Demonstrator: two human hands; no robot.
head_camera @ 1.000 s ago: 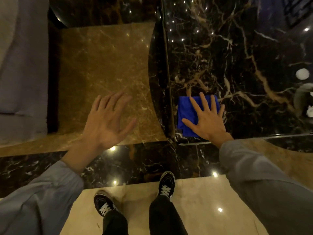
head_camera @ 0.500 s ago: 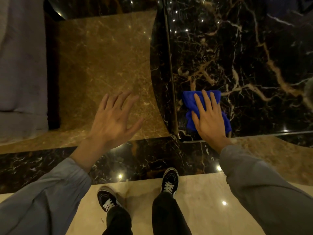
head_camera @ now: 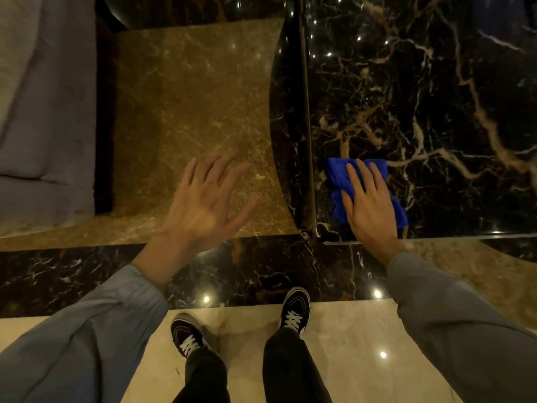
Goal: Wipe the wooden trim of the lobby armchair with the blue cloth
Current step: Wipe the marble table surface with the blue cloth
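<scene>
The blue cloth [head_camera: 336, 177] lies bunched on the near left corner of a black marble tabletop [head_camera: 430, 91]. My right hand [head_camera: 368, 205] rests palm-down on the cloth, fingers drawn together and pressing into it. Further left, my left hand [head_camera: 203, 205] hovers with fingers spread over the brown marble floor and holds nothing. The grey upholstered armchair [head_camera: 43, 112] fills the left edge of the view, with a dark strip [head_camera: 103, 126] running down its right side. Both hands are well clear of the chair.
The tabletop's left edge [head_camera: 307, 126] and near edge [head_camera: 453, 236] meet just by my right wrist. Brown marble floor [head_camera: 189, 97] separates table and armchair. My feet in black shoes [head_camera: 189, 338] stand on pale tile before a black marble band [head_camera: 72, 277].
My right hand's fingers have closed together from a spread pose, bunching the cloth that had lain flat. My left hand drifted slightly right and stays open.
</scene>
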